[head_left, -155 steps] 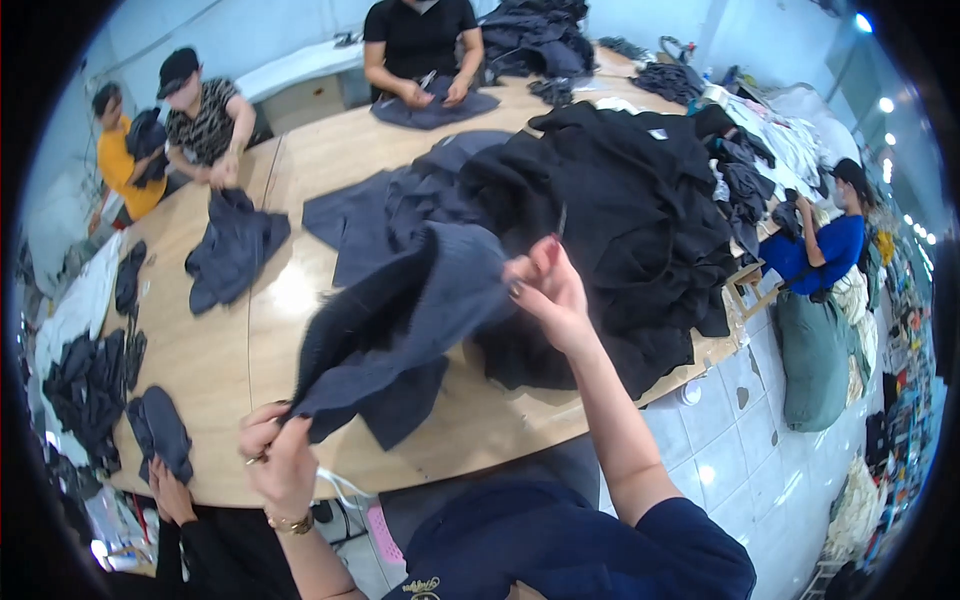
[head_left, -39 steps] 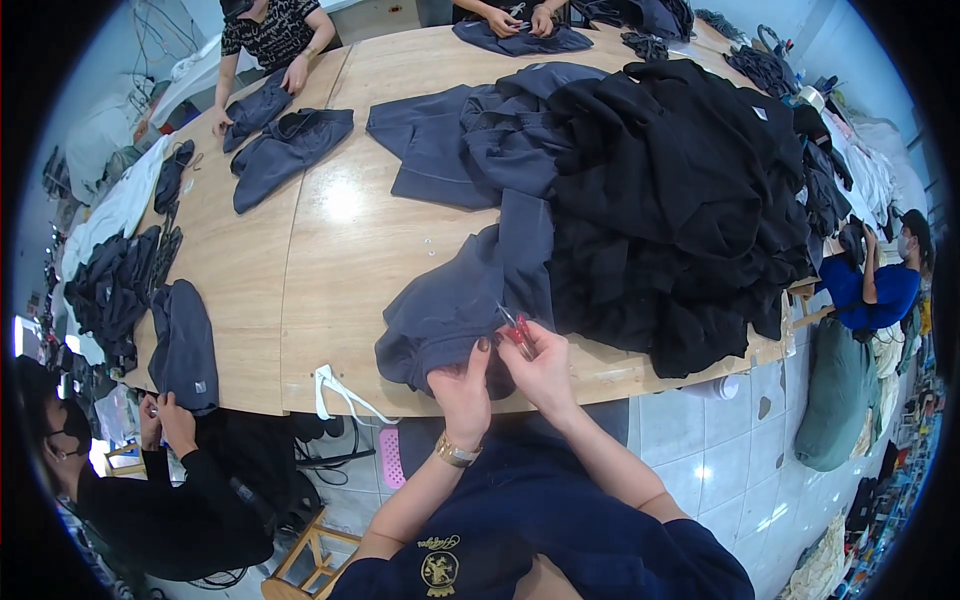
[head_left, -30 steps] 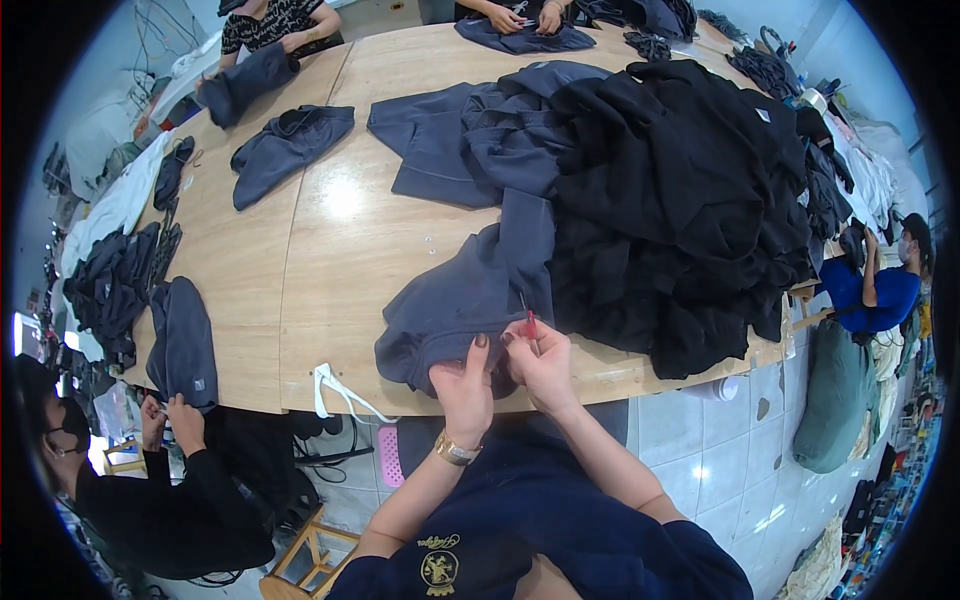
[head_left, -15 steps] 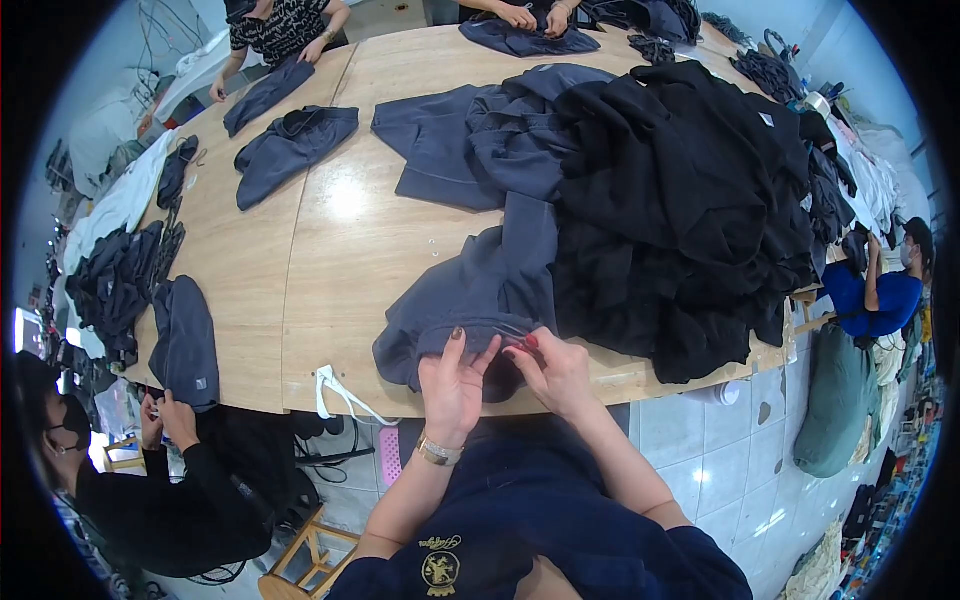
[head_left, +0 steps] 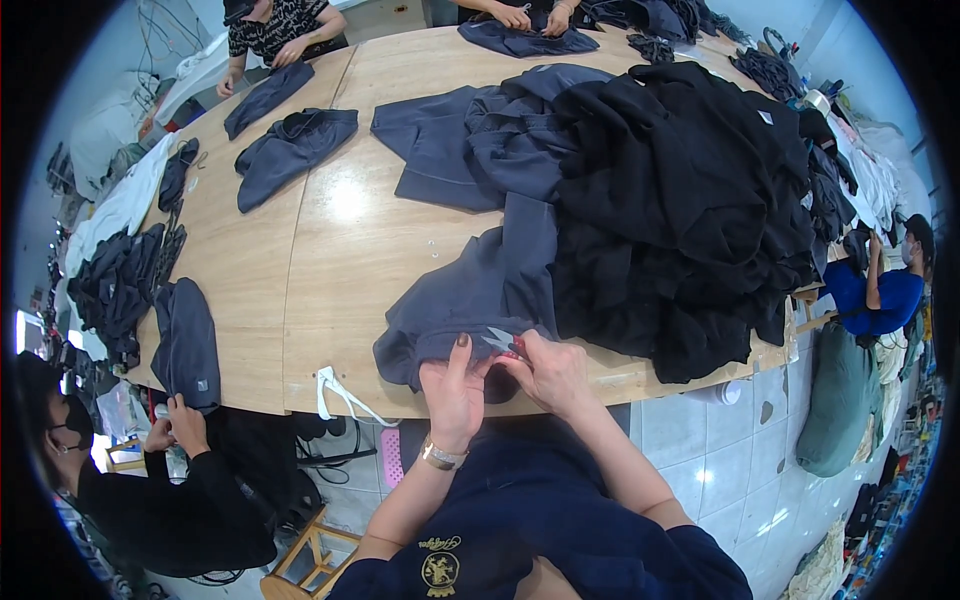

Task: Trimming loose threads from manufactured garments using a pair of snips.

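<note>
Dark grey-blue shorts (head_left: 455, 280) lie crumpled at the table's front edge, their gathered waistband toward me. My left hand (head_left: 456, 395) is closed on the near edge of that waistband, thumb on top. Small thread snips (head_left: 499, 341) are in my right hand (head_left: 548, 375), their pointed metal blades apart and angled to the left over the cloth, just beside my left fingertips. Whether a thread lies between the blades is too small to tell. Part of the waistband is hidden beneath my hands.
A tall heap of black garments (head_left: 690, 190) rises at the right, touching the shorts. More grey-blue shorts (head_left: 440, 140) lie beyond. A white strap-like loop (head_left: 335, 392) hangs over the front edge. Co-workers handle garments at the left and across the wooden table (head_left: 330, 260).
The snips' blades now show clearly above the waistband, spread and turned left, with my right hand turned over them. My left hand stays nearly in place. The co-worker at left has lowered their hands.
</note>
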Tool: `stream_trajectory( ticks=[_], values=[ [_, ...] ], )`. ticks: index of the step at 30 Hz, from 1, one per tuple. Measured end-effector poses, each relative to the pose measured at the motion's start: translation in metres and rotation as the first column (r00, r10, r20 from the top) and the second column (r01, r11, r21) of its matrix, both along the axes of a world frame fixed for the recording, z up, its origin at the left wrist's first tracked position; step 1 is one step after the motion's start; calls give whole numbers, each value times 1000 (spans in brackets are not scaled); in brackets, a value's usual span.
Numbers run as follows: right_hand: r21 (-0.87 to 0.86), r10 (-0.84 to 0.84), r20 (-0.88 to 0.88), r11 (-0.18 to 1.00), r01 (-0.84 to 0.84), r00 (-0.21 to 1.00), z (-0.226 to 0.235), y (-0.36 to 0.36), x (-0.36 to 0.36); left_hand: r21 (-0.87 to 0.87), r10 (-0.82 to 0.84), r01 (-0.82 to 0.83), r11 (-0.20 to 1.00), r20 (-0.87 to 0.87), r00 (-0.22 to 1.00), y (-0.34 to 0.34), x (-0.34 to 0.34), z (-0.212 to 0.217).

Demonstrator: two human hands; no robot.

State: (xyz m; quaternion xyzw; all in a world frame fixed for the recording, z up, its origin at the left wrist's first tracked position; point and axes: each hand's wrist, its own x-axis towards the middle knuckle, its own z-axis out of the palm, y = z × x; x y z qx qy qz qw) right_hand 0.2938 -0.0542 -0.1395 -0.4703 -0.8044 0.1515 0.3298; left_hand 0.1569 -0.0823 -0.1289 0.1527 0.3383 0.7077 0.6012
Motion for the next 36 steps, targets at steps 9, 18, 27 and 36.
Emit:
stream_trajectory(
  ticks=[9, 18, 27, 36],
  values=[
    [44, -5, 47, 999, 3, 999, 2, 3, 1, 16, 3, -2, 1000, -41, 999, -1, 2, -1],
    [-333, -156, -543, 942, -41, 825, 2, -1, -11, -6, 7, -8, 1000, -39, 999, 1, 6, 1],
    [-171, 121, -459, 960, -221, 880, 9, -17, -23, -15, -5, 3, 1000, -137, 991, -2, -1, -6],
    [-282, -94, -509, 957, -62, 855, -6, -14, -9, -8, -38, 38, 999, 56, 998, 3, -6, -1]
  ],
)
